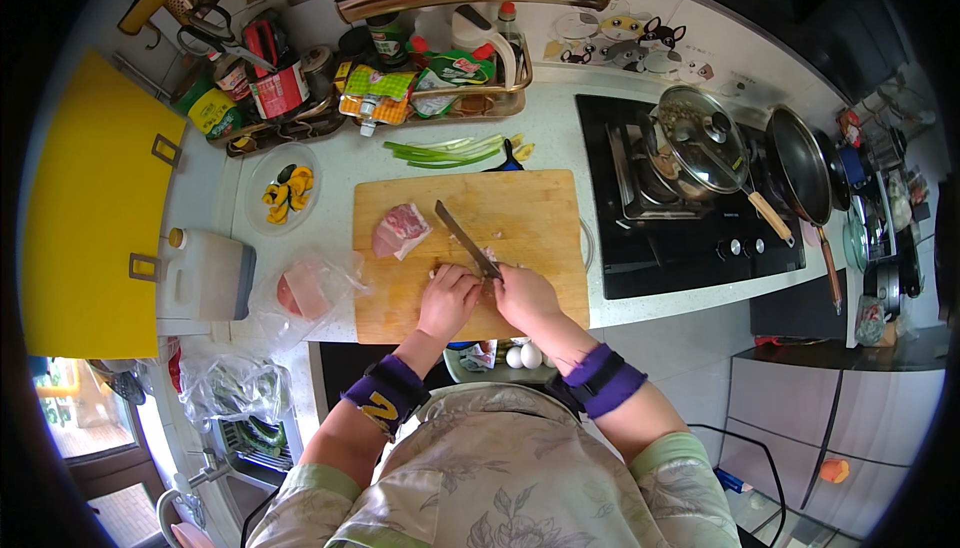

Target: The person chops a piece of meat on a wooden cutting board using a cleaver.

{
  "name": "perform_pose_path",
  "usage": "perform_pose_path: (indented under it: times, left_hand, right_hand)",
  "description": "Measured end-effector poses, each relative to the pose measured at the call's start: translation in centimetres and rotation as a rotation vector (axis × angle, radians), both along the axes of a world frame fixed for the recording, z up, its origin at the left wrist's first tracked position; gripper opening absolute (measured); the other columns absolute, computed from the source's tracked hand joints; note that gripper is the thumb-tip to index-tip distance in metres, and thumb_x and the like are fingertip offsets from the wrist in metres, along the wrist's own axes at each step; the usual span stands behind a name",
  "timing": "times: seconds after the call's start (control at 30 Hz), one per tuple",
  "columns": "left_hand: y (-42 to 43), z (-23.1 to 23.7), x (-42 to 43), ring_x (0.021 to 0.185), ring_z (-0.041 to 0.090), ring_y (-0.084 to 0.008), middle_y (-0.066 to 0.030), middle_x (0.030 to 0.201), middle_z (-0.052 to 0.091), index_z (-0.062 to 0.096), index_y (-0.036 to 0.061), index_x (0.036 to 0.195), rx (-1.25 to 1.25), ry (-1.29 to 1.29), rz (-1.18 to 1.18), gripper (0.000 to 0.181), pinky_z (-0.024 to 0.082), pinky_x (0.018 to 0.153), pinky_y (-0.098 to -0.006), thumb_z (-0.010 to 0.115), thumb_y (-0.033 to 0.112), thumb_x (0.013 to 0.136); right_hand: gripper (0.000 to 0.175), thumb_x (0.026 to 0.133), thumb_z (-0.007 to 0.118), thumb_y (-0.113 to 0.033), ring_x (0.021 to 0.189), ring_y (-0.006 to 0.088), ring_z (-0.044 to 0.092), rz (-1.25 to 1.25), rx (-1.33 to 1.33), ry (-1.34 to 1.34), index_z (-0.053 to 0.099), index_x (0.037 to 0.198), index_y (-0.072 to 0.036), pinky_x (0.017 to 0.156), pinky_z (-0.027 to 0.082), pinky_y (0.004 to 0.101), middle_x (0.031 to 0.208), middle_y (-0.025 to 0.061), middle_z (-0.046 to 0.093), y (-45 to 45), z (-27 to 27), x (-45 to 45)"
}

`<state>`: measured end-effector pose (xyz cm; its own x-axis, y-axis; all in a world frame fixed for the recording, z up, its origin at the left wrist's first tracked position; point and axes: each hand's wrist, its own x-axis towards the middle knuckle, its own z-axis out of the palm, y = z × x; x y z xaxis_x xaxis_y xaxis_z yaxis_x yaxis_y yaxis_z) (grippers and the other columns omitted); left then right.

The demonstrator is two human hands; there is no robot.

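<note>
A wooden cutting board (517, 203) lies on the counter in front of me. My right hand (527, 299) grips a kitchen knife (466, 240), whose blade slants away to the far left over the board. Close beside the blade, my left hand (452, 295) rests on the board with its fingers curled down. Small meat pieces (489, 254) lie by the blade; whatever is under my left fingers is mostly hidden. A larger chunk of raw meat (403, 231) sits on the board's left part. More meat (304, 293) is in a clear plastic bag left of the board.
Behind the board lie green onions (446, 152). A plate of pumpkin pieces (289, 194) stands at the left, near a plastic jug (202, 274). On the right, a lidded pan (697, 143) sits on the gas stove (667, 270). Eggs (525, 356) show below the counter edge.
</note>
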<state>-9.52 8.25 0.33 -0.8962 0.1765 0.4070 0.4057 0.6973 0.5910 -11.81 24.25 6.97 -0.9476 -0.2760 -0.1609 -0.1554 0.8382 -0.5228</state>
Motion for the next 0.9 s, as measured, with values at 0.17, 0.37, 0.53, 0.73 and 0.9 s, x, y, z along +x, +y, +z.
perform_pose_path:
  times: [0.17, 0.37, 0.53, 0.73, 0.9]
  left_hand:
    - [-0.1, 0.3, 0.3, 0.086, 0.058, -0.0294, -0.0078, 0.087, 0.061, 0.065, 0.0052, 0.079, 0.073, 0.018, 0.035, 0.008, 0.049, 0.076, -0.0393, 0.070, 0.004, 0.072]
    - [-0.2, 0.0, 0.0, 0.087, 0.057, -0.0305, -0.0091, 0.085, 0.059, 0.064, 0.0044, 0.077, 0.003, -0.012, 0.049, 0.008, 0.048, 0.075, -0.0412, 0.069, 0.005, 0.071]
    - [-0.2, -0.1, 0.1, 0.089, 0.056, -0.0290, -0.0082, 0.087, 0.058, 0.064, 0.0039, 0.079, -0.099, -0.041, 0.050, 0.010, 0.049, 0.075, -0.0394, 0.067, 0.006, 0.070]
    - [-1.2, 0.7, 0.4, 0.092, 0.058, -0.0283, -0.0071, 0.095, 0.062, 0.067, 0.0058, 0.089, -0.004, -0.027, -0.057, 0.015, 0.050, 0.078, -0.0379, 0.069, 0.010, 0.075]
    - [-2.4, 1.9, 1.3, 0.095, 0.059, -0.0276, -0.0067, 0.099, 0.063, 0.067, 0.0065, 0.093, -0.019, -0.009, -0.021, 0.018, 0.050, 0.079, -0.0364, 0.071, 0.012, 0.077]
  right_hand:
    - [0.018, 0.090, 0.053, -0.023, 0.073, 0.0379, 0.063, 0.001, 0.030, -0.040, 0.062, 0.090, -0.007, 0.066, 0.050, 0.0492, 0.074, 0.0166, 0.065, 1.5, 1.6, 2.3]
    - [0.017, 0.090, 0.052, -0.020, 0.072, 0.0387, 0.064, 0.022, 0.150, -0.138, 0.062, 0.090, -0.006, 0.065, 0.051, 0.0495, 0.073, 0.0174, 0.065, 0.8, 1.3, 3.9]
    - [0.019, 0.091, 0.050, -0.020, 0.075, 0.0396, 0.064, 0.003, 0.071, -0.101, 0.061, 0.092, -0.004, 0.068, 0.051, 0.0504, 0.078, 0.0190, 0.066, -1.3, 0.6, 2.6]
    - [0.020, 0.090, 0.053, -0.024, 0.076, 0.0384, 0.064, -0.006, -0.014, -0.057, 0.062, 0.093, -0.006, 0.068, 0.051, 0.0494, 0.079, 0.0176, 0.066, 0.5, 0.9, 1.2]
    - [0.020, 0.088, 0.058, -0.027, 0.072, 0.0375, 0.064, -0.014, 0.020, -0.153, 0.063, 0.093, -0.009, 0.064, 0.051, 0.0482, 0.075, 0.0162, 0.066, 2.7, 2.6, 2.9]
